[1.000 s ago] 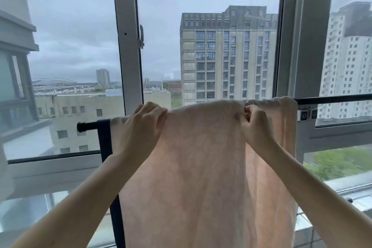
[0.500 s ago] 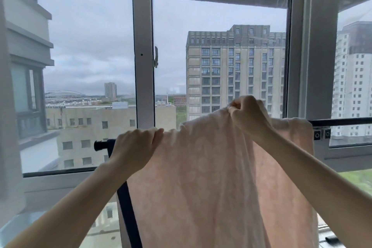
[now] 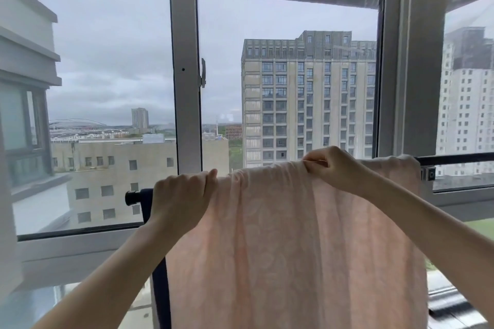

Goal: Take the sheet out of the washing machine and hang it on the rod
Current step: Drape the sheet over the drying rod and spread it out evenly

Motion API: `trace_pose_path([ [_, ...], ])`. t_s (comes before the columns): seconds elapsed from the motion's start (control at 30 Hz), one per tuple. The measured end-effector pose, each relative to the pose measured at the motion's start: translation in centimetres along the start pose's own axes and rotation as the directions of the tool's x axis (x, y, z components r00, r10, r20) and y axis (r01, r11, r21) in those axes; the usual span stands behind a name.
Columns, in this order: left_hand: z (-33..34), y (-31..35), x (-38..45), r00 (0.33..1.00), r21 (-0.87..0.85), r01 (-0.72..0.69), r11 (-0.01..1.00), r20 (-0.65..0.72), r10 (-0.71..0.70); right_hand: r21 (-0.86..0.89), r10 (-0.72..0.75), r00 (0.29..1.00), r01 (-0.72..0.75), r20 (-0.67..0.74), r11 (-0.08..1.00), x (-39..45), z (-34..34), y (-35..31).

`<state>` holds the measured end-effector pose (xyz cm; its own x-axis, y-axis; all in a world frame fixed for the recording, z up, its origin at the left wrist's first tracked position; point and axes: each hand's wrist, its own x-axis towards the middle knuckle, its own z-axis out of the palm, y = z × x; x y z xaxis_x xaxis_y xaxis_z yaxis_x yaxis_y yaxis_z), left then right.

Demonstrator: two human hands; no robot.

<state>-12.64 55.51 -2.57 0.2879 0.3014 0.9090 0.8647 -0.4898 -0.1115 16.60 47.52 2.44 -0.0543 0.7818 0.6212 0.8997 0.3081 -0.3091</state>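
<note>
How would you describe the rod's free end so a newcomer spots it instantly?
Start at the grey window mullion left of centre and drop to the pink sheet hanging below it. Just left of the left hand gripping the sheet's top edge, a short black rod end juts out. It is the only dark round cap, set against the pale building outside.

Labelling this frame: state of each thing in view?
Pale pink fabric sheet: draped over rod, top edge bunched.
Black metal rod: horizontal, mounted.
Left hand: grips sheet at rod.
Right hand: pinches sheet's top edge.
Grey-framed window: closed.
</note>
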Motion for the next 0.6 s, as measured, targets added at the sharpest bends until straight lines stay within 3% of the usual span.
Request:
trace_pose_path([
  [0.1, 0.5, 0.3, 0.2, 1.000, 0.025, 0.012, 1.000, -0.019, -0.012, -0.006, -0.017, 0.992, 0.016, -0.122, 1.000, 0.0, 0.4, 0.3],
  [0.3, 0.4, 1.8, 0.0, 0.997, 0.019, 0.073, 0.997, 0.002, -0.073, -0.095, -0.138, 0.966, 0.120, -0.218, 0.988, 0.1, 0.0, 1.6],
  [0.43, 0.0, 3.2, 0.6, 0.981, -0.001, 0.154, 0.988, 0.118, -0.153, -0.164, -0.200, 0.952, 0.165, -0.230, 0.973, 0.5, -1.7, 3.8],
  [0.53, -0.1, 3.7, 0.8, 0.957, 0.014, 0.220, 0.975, 0.191, -0.219, -0.185, -0.182, 0.948, 0.136, -0.260, 0.973, 0.6, -3.6, 6.8],
  [0.6, 0.0, 3.9, 1.0, 0.942, 0.062, 0.245, 0.968, 0.222, -0.253, -0.172, -0.093, 0.951, 0.044, -0.295, 0.984, 0.5, -5.2, 9.4],
])
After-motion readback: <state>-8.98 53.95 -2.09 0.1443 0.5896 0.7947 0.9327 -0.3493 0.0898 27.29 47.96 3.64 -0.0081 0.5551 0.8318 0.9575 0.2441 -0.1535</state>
